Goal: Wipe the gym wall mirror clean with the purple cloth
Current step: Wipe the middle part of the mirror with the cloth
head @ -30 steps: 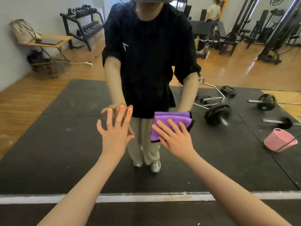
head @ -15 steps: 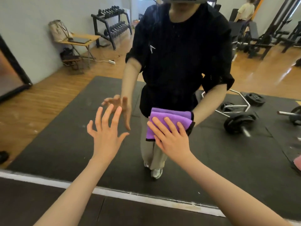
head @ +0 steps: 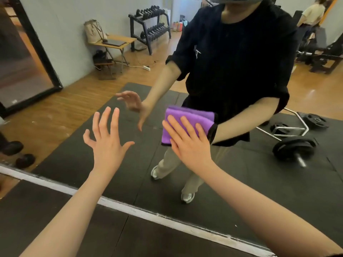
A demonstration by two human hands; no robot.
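View's swung left since a second ago, and the left hand [head: 107, 145] has drifted away from the right hand [head: 189, 143]. Right hand's fingers [head: 173, 125] lie flat, pressing the folded purple cloth [head: 189, 115] on the wall mirror [head: 74, 115]. Left hand's fingers spread wide, holding nothing.

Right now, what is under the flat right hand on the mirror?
Under the right hand lies the folded purple cloth, pressed flat against the wall mirror. The glass behind the cloth is covered and cannot be seen.
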